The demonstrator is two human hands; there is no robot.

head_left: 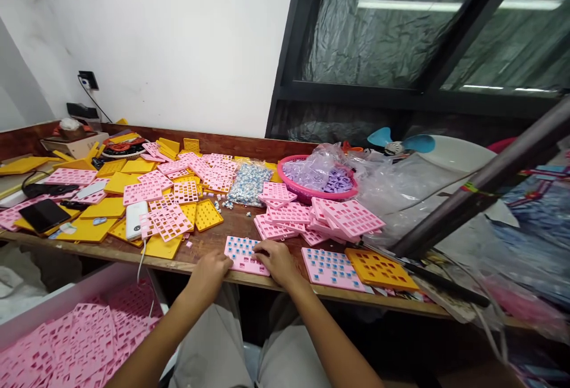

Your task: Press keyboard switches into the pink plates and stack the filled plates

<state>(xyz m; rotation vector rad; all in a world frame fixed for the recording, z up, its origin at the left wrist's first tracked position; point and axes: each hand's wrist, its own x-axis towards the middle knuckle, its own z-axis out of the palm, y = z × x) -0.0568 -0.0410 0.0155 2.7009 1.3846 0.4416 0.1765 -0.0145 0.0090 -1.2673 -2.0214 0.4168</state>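
Note:
A pink plate with rows of square holes lies at the table's front edge. Blue-and-white pieces like key switches fill its upper part, while some lower holes are bare. My left hand has its fingers closed on the plate's left edge. Over the right side of the plate, my right hand is closed with bent fingers; whatever is between the fingertips is hidden. To the right lies a second pink plate bearing similar pieces, next to a yellow holed plate. A clear bag of these pieces sits behind.
Pink plates are stacked behind my right hand. A pink basket holds purple pieces. Leftward are heaped yellow and pink plates, a white power bank with cable and a black phone. A metal bar slants across the right.

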